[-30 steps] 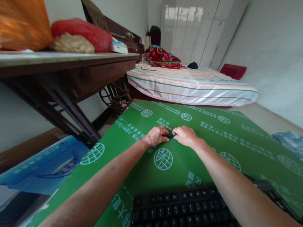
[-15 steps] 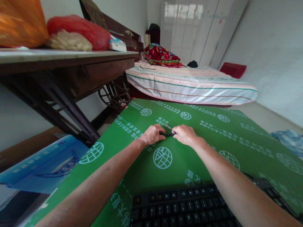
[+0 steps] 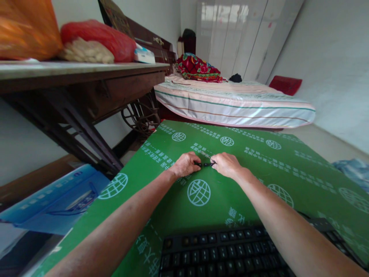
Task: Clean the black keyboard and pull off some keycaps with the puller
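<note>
Both my hands meet over the middle of a green printed board (image 3: 259, 169). My left hand (image 3: 186, 164) and my right hand (image 3: 226, 164) are each closed in a pinch on the ends of a small thin black object (image 3: 205, 164) stretched between them. What the object is I cannot make out. A thin pale sliver pokes up just above it. A black keyboard (image 3: 225, 252) lies on the board close to me, under my forearms.
A dark wooden table (image 3: 86, 82) at the left carries red and orange bags. A blue box (image 3: 54, 198) lies at the lower left. A striped mattress (image 3: 230, 104) with a red quilt sits beyond the board. Bluish cloth (image 3: 353, 169) shows at the right edge.
The hands have stayed together on the small black object, drawing slightly apart so more of it shows. The view shifted a little.
</note>
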The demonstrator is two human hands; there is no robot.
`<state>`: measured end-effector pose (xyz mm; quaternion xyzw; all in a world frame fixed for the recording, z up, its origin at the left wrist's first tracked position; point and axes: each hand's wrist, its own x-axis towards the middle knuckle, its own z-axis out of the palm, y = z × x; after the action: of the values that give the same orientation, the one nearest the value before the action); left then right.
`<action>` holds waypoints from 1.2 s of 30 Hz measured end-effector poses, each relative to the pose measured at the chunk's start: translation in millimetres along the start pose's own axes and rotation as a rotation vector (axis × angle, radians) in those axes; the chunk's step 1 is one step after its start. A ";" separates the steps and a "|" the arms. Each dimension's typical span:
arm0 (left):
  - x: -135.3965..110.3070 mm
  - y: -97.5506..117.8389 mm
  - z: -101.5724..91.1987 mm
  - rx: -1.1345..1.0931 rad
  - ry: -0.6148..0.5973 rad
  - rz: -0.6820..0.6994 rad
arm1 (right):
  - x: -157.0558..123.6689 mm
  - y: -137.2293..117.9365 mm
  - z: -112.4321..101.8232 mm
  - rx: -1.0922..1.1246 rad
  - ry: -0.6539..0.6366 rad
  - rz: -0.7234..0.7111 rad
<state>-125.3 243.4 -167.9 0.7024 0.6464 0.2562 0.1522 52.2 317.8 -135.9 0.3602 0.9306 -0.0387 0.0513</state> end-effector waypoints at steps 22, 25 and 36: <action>1.7 4.9 3.7 -0.032 -0.019 -0.032 | 0.6 1.7 2.6 0.006 -0.023 0.038; 1.3 3.5 4.1 -0.049 -0.010 -0.035 | 0.6 1.5 2.4 0.000 -0.020 0.039; -0.7 0.4 2.6 -0.089 0.011 -0.031 | 0.0 -1.5 0.4 -0.013 -0.006 0.009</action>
<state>-123.5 243.0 -169.9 0.6835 0.6458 0.2862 0.1839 51.2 316.6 -136.2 0.3639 0.9291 -0.0333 0.0569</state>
